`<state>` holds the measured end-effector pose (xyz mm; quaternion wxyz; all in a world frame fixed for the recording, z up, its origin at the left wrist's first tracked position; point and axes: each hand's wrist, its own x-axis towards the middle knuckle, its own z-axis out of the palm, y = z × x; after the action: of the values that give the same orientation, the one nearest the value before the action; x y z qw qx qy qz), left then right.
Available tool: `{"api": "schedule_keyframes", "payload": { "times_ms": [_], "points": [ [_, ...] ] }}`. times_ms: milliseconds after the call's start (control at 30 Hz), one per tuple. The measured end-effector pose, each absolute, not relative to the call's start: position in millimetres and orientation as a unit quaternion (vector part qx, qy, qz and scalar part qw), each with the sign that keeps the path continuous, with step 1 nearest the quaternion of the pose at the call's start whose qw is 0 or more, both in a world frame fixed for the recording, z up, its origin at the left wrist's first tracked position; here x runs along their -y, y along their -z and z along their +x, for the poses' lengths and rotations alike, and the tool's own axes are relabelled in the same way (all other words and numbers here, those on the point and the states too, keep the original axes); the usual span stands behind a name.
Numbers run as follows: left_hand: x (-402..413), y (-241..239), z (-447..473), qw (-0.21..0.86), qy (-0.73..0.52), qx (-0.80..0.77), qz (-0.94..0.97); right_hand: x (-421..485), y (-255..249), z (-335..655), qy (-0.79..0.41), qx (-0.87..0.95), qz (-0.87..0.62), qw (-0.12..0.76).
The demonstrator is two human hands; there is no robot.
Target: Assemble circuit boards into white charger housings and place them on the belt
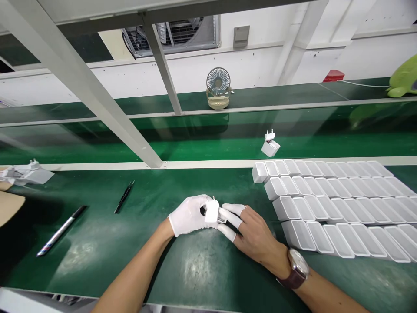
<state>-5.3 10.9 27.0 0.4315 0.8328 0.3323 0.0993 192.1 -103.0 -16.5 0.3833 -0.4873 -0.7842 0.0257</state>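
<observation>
Nearest are the left forearm (133, 274) and the right forearm (329, 291), the latter wearing one wristwatch (298, 263); they reach across a green worktop (195, 278) to one white plug piece (212, 211), which sits between the hands; the left hand (190, 214), in a white glove, grips it from the left; the right hand (256, 230), three white finger covers showing, pinches it low on the right; neither hand is nearer, both touching it; its pins point away from the wearer, so its long axis seems to run away from the body, though fingers hide part; leftward lie two pens, a silver pen (61, 230) and a black pen (124, 197); rightward stand four rows of hollow white cases (285, 209), the nearer two cut by the frame, so no full count; beyond the rail (211, 164) lies one two-pinned charger (270, 148); farthest back stands one small fan (218, 87).
</observation>
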Motion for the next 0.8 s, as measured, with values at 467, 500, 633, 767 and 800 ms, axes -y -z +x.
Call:
{"api": "schedule_keyframes", "payload": {
  "times_ms": [467, 500, 633, 767, 800],
  "points": [
    [4.3, -25.7, 2.7, 0.455, -0.152, -0.39, 0.786, 95.7, 17.1, 182.1, -0.469, 0.476, -0.468, 0.578],
    [7.4, -24.4, 3.2, 0.445, -0.167, -0.386, 0.79, 94.7, 13.3, 181.1, -0.536, 0.406, -0.445, 0.591],
    [16.5, -17.6, 3.4, 0.366, -0.218, -0.371, 0.825, 95.1, 1.9, 177.4, -0.662, 0.233, -0.377, 0.604],
    [19.6, -13.6, 3.2, 0.345, -0.224, -0.357, 0.839, 96.0, 2.1, 175.3, -0.679, 0.196, -0.367, 0.605],
    [19.5, -13.3, 3.2, 0.347, -0.226, -0.355, 0.838, 95.8, 3.2, 175.0, -0.679, 0.198, -0.368, 0.604]
  ]
}}
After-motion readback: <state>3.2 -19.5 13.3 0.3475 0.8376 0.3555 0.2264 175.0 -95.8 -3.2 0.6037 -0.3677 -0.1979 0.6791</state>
